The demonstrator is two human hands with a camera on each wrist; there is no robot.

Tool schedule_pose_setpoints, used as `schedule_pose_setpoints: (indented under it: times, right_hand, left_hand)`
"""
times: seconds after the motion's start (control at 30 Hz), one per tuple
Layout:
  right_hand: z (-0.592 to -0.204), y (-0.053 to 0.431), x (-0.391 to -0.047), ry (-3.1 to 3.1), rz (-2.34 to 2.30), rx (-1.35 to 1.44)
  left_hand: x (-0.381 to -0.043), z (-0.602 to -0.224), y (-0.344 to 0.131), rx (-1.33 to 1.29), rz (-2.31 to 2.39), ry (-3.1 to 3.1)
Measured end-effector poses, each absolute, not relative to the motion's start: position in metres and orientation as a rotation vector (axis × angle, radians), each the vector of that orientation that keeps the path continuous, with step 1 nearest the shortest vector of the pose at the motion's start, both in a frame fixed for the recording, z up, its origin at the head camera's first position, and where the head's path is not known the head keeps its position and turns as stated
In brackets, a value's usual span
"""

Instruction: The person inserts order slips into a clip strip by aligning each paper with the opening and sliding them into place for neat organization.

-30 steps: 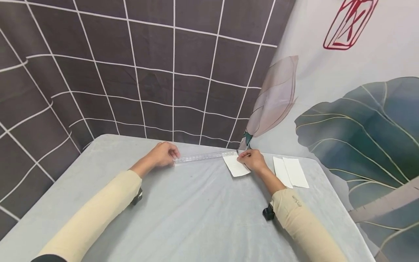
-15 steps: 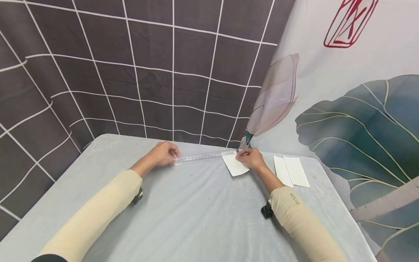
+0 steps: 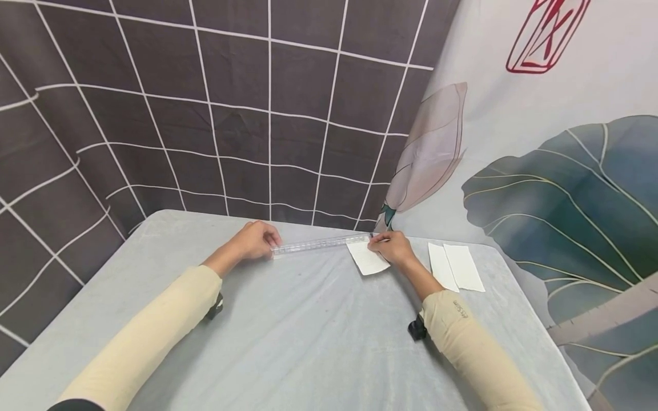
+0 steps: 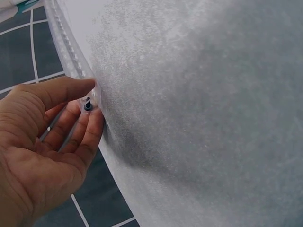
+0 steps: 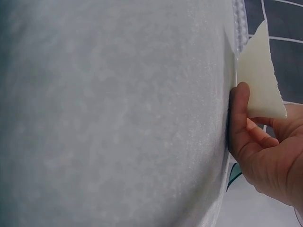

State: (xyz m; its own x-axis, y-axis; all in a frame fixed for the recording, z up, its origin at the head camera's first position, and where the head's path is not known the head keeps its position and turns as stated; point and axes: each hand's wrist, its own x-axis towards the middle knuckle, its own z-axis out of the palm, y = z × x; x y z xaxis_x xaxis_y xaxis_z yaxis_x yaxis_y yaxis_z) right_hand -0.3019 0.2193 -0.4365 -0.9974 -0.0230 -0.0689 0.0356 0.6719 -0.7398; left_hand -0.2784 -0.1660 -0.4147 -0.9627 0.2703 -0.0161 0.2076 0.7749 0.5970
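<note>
A long clear plastic ruler (image 3: pixel 321 245) lies slantwise near the table's back edge. Its left end is pinched between the thumb and fingers of my left hand (image 3: pixel 254 240); in the left wrist view a small dark round spot (image 4: pixel 87 106) shows at that end. My right hand (image 3: pixel 394 249) pinches a white piece of paper (image 3: pixel 368 260) by its upper right side, with the paper's top edge along the ruler's right end. In the right wrist view this paper (image 5: pixel 260 75) stands out past the fingertips and has a ragged edge.
To the right of my right hand, two white paper strips (image 3: pixel 465 268) lie side by side, slightly overlapping, on the pale grey cloth-covered table (image 3: pixel 308 337). A dark gridded curtain (image 3: pixel 231 125) hangs behind the table, and a leaf-printed cloth (image 3: pixel 565 188) on the right.
My right hand and its paper have shifted very slightly left and away from me. The left hand keeps its hold on the ruler's end.
</note>
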Motion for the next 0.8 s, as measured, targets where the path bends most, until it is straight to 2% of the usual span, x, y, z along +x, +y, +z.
schedule_pose_setpoints:
  times: [0.8]
  right_hand:
    - [-0.4305,0.2115,-0.2992,2.789,-1.243,-0.019]
  left_hand:
    - [-0.277,-0.4105,-0.1666,0.391,0.941,2.851]
